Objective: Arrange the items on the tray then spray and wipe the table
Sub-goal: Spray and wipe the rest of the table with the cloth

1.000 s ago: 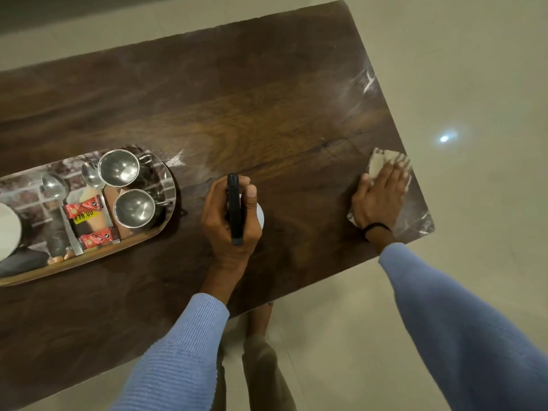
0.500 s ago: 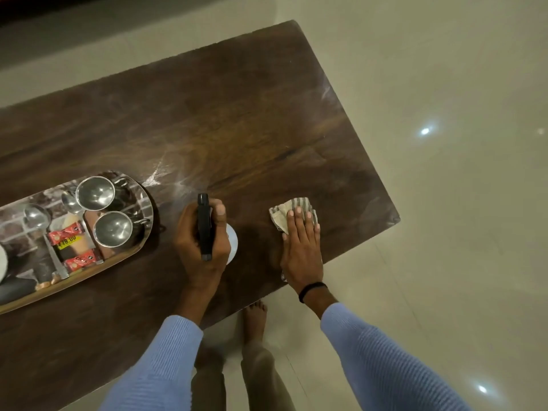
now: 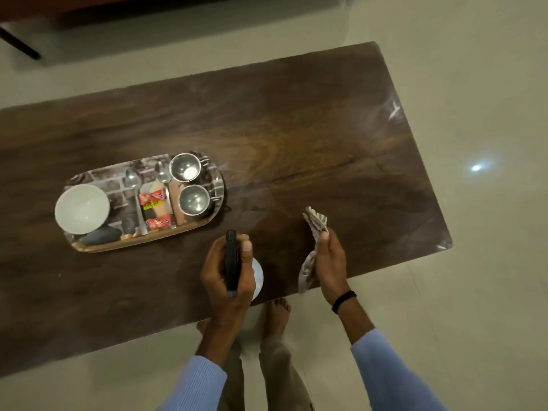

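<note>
Dark wood fills most of the view: a long table (image 3: 296,129) on a pale tiled floor (image 3: 474,69), with a loaded tray (image 3: 148,244) on its left half carrying a white bowl (image 3: 81,209), two steel cups (image 3: 194,200), spoons (image 3: 132,179) and snack packets (image 3: 152,198). Arranging looks done, so the job is in its spray-and-wipe part.

The left hand (image 3: 215,274) grips a spray bottle (image 3: 231,262) near the table's front edge, fingers wrapped round it, thumb up beside the black head. That head's long axis runs from the person toward the far edge, so the nozzle aims over bare wood just right of the tray's end.

The right hand (image 3: 330,262), just right of the bottle, pinches a striped cloth (image 3: 315,221) between thumb and fingers. The cloth hangs crumpled and seems raised off the wood. Bare table stretches away to the right, nearer this hand, so wiping there falls to it. Spraying straight ahead risks misting the cups.
</note>
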The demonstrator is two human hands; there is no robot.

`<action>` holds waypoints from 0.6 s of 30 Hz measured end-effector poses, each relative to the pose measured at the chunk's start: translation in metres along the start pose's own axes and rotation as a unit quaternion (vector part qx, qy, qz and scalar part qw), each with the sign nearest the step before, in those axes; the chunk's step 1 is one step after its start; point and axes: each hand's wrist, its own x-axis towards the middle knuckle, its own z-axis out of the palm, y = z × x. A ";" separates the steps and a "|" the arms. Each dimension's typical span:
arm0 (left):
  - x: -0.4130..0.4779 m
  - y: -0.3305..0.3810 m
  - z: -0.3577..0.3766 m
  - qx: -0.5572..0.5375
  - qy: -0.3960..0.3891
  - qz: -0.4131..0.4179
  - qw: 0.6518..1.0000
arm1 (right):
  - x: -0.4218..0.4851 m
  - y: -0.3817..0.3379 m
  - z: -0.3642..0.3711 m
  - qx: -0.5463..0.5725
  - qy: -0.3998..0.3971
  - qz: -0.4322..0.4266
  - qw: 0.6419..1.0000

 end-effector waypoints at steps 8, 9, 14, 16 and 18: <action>-0.019 0.004 -0.086 0.003 0.085 -0.039 0.996 | -0.063 -0.043 0.021 0.393 -0.293 0.249 0.835; -0.021 0.008 -0.097 0.003 0.099 -0.040 0.994 | -0.072 -0.048 0.027 0.389 -0.317 0.257 0.826; -0.029 0.037 -0.156 0.005 0.183 -0.027 0.983 | -0.117 -0.080 0.061 0.314 -0.351 0.298 0.831; -0.032 0.048 -0.181 0.008 0.209 -0.027 0.978 | -0.141 -0.100 0.077 0.283 -0.363 0.291 0.839; -0.036 0.059 -0.209 0.006 0.235 -0.027 0.972 | -0.167 -0.119 0.094 0.254 -0.371 0.281 0.848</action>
